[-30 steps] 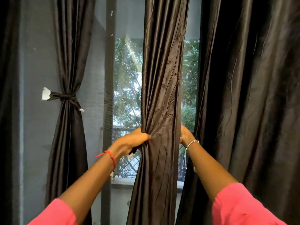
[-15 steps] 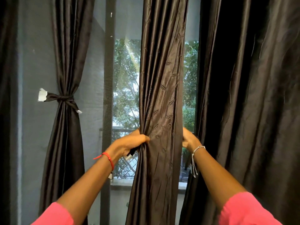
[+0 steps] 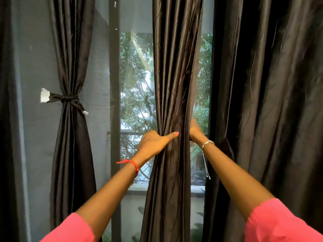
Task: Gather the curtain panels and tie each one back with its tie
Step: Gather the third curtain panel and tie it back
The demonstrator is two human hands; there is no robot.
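A dark brown curtain panel (image 3: pixel 174 67) hangs in the middle of the window, gathered into a narrow bundle at waist height. My left hand (image 3: pixel 153 143) grips the bundle from its left side, thumb laid across the front folds. My right hand (image 3: pixel 194 131) reaches round the bundle's right side, with its fingers hidden behind the cloth. At the left a second panel (image 3: pixel 71 49) hangs tied with its dark tie (image 3: pixel 67 98). No tie shows on the middle panel.
A wide dark panel (image 3: pixel 271 102) hangs loose at the right, close to my right forearm. Another dark strip of curtain (image 3: pixel 7 119) runs down the far left edge. A vertical window bar (image 3: pixel 114 84) stands between the left and middle panels, with trees outside.
The middle panel is squeezed into a tighter bundle. My left thumb now lies across its front, and my right hand has moved further behind the cloth. The view has shifted slightly.
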